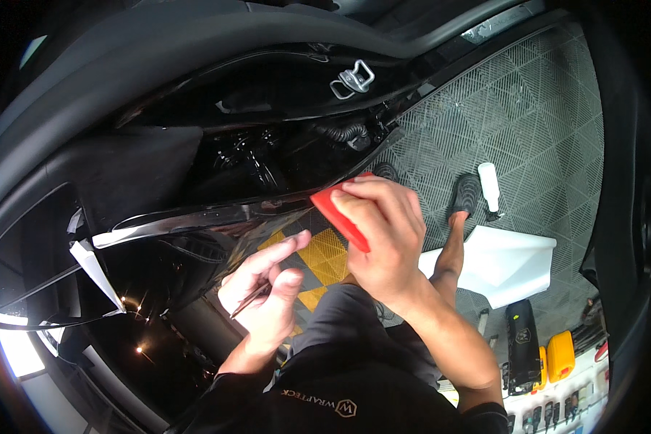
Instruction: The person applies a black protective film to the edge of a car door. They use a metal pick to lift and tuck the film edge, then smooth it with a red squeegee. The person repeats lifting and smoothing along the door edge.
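Note:
My right hand [387, 239] grips a flat red squeegee [329, 206], whose edge is beside the glossy black door-opening edge [267, 199] of a car. Lower left of it, my left hand [264, 289] has its forefinger stretched toward the panel and its other fingers curled on a thin, dark, pen-like tool [249, 300]. Past my left hand a narrow strip of white backing [94, 271] hangs from the glossy black body panel [145, 282]. A silver latch striker [353, 79] sits on the door jamb above my hands.
Below are my feet in dark shoes [465, 195] on grey and yellow floor tiles [322, 253]. A white bottle [488, 186] and white sheet [506, 264] lie at right. A black case [521, 347], yellow container [560, 356] and several tools [557, 412] are at lower right; black trim [629, 217] borders the right.

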The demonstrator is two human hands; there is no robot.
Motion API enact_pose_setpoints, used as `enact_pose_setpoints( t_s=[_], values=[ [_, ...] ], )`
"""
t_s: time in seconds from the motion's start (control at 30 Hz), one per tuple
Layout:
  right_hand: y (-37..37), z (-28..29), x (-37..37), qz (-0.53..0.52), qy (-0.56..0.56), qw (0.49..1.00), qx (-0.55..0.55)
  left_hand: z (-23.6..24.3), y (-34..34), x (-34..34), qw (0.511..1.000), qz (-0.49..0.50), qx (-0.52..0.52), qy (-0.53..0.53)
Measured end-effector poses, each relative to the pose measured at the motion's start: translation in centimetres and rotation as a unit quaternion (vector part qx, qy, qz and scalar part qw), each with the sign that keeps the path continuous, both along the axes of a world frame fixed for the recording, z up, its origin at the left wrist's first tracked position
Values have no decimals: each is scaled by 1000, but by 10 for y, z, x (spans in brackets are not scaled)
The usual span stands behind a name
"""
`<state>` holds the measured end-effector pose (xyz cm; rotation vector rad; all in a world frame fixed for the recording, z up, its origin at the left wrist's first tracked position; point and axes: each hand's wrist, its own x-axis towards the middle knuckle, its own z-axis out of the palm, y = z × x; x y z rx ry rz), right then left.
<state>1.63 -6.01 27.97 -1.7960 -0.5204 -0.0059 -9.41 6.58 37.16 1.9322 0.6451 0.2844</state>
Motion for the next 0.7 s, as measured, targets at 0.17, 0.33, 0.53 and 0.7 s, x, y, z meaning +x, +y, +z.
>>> enact_pose_setpoints(
  t_s=[0.17, 0.33, 0.53, 0.7],
  values=[
    [-4, 2, -8, 9, 20, 999, 28, -4, 3, -3, 1000, -7, 14, -3],
    [2, 3, -2, 35, 27, 999, -2, -2, 1, -8, 1000, 18, 12, -2],
    [-13, 5, -2, 22, 70, 997, -26, 2, 5, -5, 999, 10, 2, -45],
    [-7, 9, -7, 55, 82, 995, -19, -1, 6, -9, 999, 17, -5, -26]
  ],
)
